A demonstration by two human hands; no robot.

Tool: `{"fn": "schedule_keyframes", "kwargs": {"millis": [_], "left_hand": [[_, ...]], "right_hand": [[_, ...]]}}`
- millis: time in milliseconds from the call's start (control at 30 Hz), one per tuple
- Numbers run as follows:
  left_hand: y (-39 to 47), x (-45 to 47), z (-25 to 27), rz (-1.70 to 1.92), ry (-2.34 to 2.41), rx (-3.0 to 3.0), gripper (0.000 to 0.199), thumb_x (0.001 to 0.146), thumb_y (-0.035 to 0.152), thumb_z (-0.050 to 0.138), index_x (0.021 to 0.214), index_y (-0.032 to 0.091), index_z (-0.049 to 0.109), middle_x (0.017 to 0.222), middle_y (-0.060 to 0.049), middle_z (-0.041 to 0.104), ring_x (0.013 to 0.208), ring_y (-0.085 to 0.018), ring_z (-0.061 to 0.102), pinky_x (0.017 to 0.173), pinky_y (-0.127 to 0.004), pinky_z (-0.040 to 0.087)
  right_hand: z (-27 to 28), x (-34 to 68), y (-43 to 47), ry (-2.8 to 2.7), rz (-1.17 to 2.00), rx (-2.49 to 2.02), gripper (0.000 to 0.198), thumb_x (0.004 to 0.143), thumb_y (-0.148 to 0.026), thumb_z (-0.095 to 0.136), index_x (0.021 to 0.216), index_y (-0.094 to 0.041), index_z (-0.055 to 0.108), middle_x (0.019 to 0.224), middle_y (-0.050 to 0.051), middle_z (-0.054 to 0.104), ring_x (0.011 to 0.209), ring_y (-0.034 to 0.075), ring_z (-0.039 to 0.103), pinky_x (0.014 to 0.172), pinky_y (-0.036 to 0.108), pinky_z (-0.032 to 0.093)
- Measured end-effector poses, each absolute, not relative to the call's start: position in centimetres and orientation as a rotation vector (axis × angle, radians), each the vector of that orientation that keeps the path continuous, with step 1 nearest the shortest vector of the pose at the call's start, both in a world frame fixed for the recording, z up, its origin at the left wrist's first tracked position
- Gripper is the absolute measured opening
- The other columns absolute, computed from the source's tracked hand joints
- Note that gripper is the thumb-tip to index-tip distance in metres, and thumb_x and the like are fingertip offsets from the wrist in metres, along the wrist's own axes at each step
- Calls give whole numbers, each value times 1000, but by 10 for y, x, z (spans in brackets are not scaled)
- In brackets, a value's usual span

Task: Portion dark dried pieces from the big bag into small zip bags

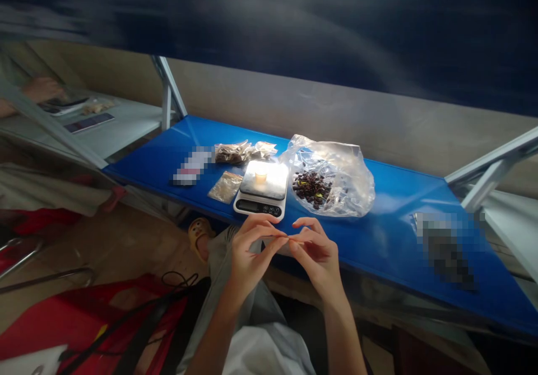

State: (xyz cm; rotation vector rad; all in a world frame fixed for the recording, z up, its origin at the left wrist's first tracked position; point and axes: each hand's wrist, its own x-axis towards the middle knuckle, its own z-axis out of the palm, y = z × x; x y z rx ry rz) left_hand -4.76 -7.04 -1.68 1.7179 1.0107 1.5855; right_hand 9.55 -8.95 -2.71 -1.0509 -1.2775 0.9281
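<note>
My left hand (254, 246) and my right hand (314, 249) meet fingertip to fingertip just in front of the blue desk's near edge. Both are closed in a pinch; whatever sits between the fingertips is too small to make out. Right behind them stands a white digital scale (260, 204) with a small pale cup (261, 174) on its bright plate. To the right of the scale lies an open clear plastic bag (355, 190) holding many dark brown seeds or beans (310, 187) with a few yellow-green bits among them.
A flat zip bag (225, 187) lies left of the scale, with several filled small bags (237, 152) behind it. Blurred-out items rest at the left and right of the blue desk (399, 235). A dark panel (269, 27) hangs overhead. Another person's hand (44, 90) shows far left.
</note>
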Motion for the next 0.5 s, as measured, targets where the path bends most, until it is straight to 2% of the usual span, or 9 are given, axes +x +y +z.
{"fn": "schedule_keyframes", "kwargs": {"millis": [167,367,500], "left_hand": [[-70,-47,-18,1674,1072,1746,6,78,20,71,72,20,71,83,-3,66,71,-13,61,64,-25,51],[-71,-49,-18,1640,1171,1810,11,79,27,70,71,19,71,90,-5,67,77,-16,63,69,-29,51],[-73,-46,-18,1688,1160,1807,10,80,21,69,70,19,69,91,-4,65,76,-15,62,68,-29,50]], "right_hand": [[-28,97,-89,-1265,889,-1110,12,78,-33,70,74,-21,72,95,7,56,69,14,51,48,23,35],[-26,94,-90,-1245,957,-1109,20,84,-37,63,73,-19,62,98,5,54,57,9,43,47,23,33],[-26,94,-92,-1241,957,-1094,18,85,-34,62,75,-19,61,100,5,52,66,11,49,51,23,35]]}}
